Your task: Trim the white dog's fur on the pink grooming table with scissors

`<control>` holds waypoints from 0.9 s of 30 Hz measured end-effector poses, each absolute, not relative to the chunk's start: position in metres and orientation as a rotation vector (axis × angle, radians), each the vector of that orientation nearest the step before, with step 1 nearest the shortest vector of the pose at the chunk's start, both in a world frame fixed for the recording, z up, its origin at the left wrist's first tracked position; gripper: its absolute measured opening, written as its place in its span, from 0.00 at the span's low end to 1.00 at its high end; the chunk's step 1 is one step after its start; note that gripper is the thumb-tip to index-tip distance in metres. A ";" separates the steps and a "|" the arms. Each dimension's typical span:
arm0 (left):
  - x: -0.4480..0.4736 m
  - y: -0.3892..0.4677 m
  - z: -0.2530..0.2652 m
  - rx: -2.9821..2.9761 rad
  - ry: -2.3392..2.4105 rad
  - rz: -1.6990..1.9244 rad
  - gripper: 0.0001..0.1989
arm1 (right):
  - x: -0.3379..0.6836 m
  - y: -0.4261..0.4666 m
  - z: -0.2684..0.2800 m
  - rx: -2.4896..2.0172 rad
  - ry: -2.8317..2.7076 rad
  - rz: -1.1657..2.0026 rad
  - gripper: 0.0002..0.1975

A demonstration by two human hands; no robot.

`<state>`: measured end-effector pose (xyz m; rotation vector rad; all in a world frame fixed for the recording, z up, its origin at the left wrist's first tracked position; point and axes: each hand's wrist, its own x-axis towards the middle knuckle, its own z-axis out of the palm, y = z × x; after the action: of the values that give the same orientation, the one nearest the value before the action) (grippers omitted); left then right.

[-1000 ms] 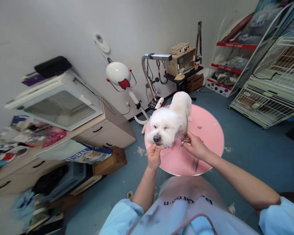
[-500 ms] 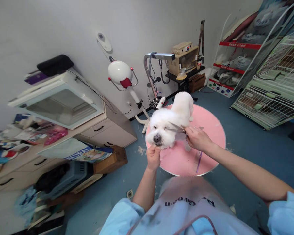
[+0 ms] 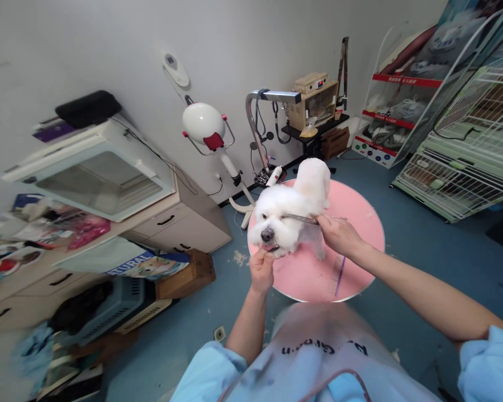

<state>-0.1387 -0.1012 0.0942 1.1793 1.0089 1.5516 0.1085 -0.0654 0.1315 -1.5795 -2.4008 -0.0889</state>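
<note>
A fluffy white dog [image 3: 280, 201] stands on a round pink table [image 3: 360, 223], its head turned toward me. My left hand [image 3: 261, 269] is closed under the dog's chin, its fingers pinched at the fur below the mouth. Scissors [image 3: 300, 218] are in my right hand [image 3: 337, 233], with the blades lying together along the side of the dog's face near the eye. The dog's mouth is slightly open and the tongue shows. A purple comb [image 3: 340, 276] lies on the table near its front edge.
Behind the dog rises a metal grooming arm [image 3: 272, 97] with hanging loops. A white and red dryer [image 3: 203, 124] stands to its left. Wire cages [image 3: 461, 162] are at the right, and a cabinet [image 3: 163, 223] is at the left. Fur clumps [image 3: 240, 257] lie on the floor.
The scissor blades have closed from spread apart to together. The dog's mouth has opened a little, showing its tongue. My left hand stays at the chin.
</note>
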 end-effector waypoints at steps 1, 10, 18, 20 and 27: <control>-0.140 -0.101 0.093 1.191 1.006 1.551 0.23 | 0.108 -0.065 0.132 -1.578 -2.404 -0.091 0.11; -0.143 -0.104 0.090 1.232 0.974 1.561 0.22 | 0.108 -0.067 0.128 -1.551 -2.378 -0.017 0.10; -0.136 -0.105 0.102 1.247 1.020 1.447 0.25 | 0.117 -0.069 0.074 -1.709 -2.024 0.382 0.13; -0.123 -0.105 0.109 1.207 1.044 1.347 0.26 | 0.119 -0.078 0.038 -1.964 -1.854 0.621 0.15; -0.071 -0.098 0.119 1.078 1.024 1.168 0.19 | 0.118 -0.134 -0.057 -2.588 -1.604 1.008 0.19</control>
<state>-0.0710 -0.0978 0.1188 1.0782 1.0239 1.1675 0.1181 -0.1337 -0.0567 -2.5882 -1.6041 1.0080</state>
